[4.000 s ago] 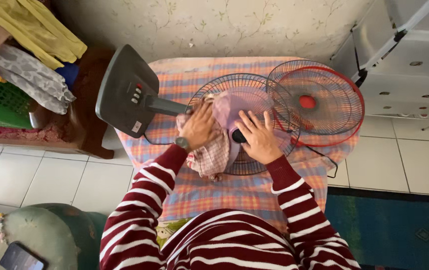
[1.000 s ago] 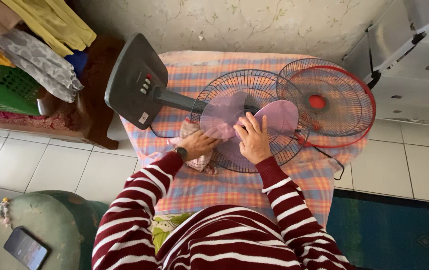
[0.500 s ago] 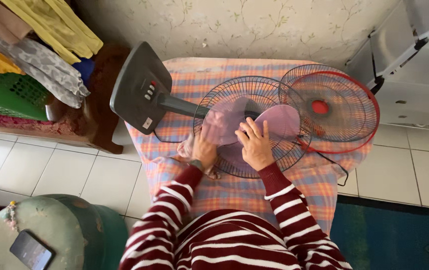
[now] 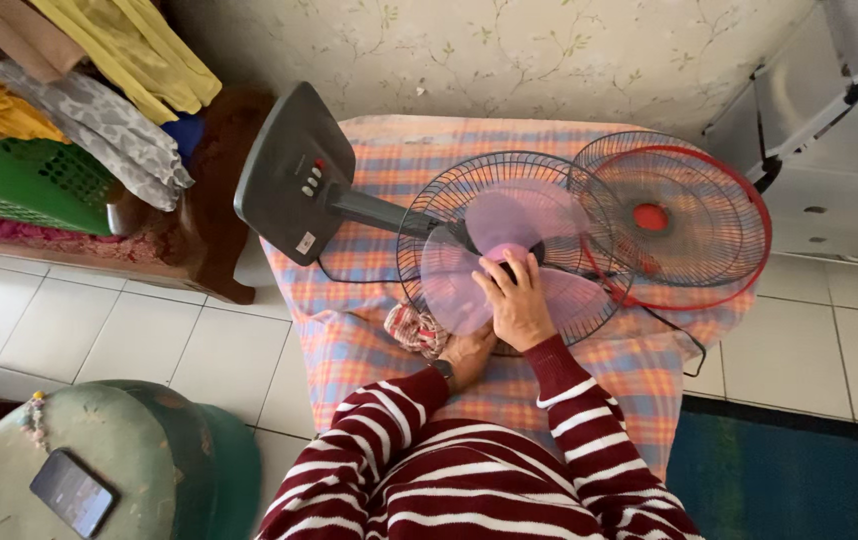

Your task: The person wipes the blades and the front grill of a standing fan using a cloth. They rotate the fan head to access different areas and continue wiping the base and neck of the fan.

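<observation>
A stand fan lies flat on a table under a plaid cloth (image 4: 379, 360). Its grey base (image 4: 294, 175) points left and its black wire rear guard (image 4: 429, 215) faces up. Translucent purple blades (image 4: 454, 290) sit inside the guard. My right hand (image 4: 521, 305) rests on the blades at the hub, fingers curled over it. My left hand (image 4: 467, 355) is at the guard's near edge, partly under a blade, against a bunched checked rag (image 4: 414, 327). Both sleeves are dark red with white stripes.
A red-rimmed front guard (image 4: 674, 215) overlaps the fan on the right, with a black cord (image 4: 687, 345) beside it. At left are a green basket (image 4: 34, 185), hanging clothes (image 4: 114, 60) and dark wooden furniture (image 4: 214, 210). A phone (image 4: 74, 492) lies on a green stool (image 4: 149, 440).
The blades have turned under my right hand. My left hand and the rag have dropped from the blade surface down to the near edge of the guard.
</observation>
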